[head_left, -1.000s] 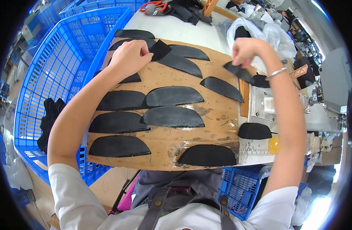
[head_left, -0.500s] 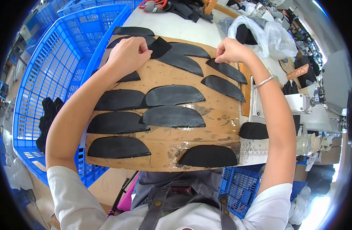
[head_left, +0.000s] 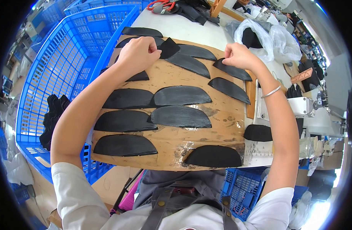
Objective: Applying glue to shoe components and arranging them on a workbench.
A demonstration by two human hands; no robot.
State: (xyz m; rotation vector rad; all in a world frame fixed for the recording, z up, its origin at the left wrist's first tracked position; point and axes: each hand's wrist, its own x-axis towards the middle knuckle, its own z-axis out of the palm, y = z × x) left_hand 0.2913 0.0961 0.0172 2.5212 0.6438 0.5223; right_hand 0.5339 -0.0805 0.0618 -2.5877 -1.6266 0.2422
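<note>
Black half-moon fabric pieces lie spread over a brown cardboard sheet [head_left: 176, 143], many with a glossy surface. My left hand [head_left: 140, 55] is closed in a pinch at the far side of the board, on the edge of a matte black fabric piece [head_left: 170, 48] raised at an angle over its neighbours. My right hand [head_left: 240, 56] pinches the upper left tip of another black half-moon piece [head_left: 234, 71] at the board's far right. Just below it lies a similar piece [head_left: 229, 90]. Close to the front edge sits a matte one [head_left: 214, 156].
A blue plastic crate [head_left: 49, 73] stands along the left, with stacked black pieces [head_left: 53, 117] in it. Red-handled scissors [head_left: 162, 7] lie at the back. A clear plastic bag [head_left: 283, 44] and a white machine part [head_left: 299, 107] are to the right.
The whole view has shifted slightly, so everything sits further right. Both hands stay pinched on the same pieces, with little visible movement over the board.
</note>
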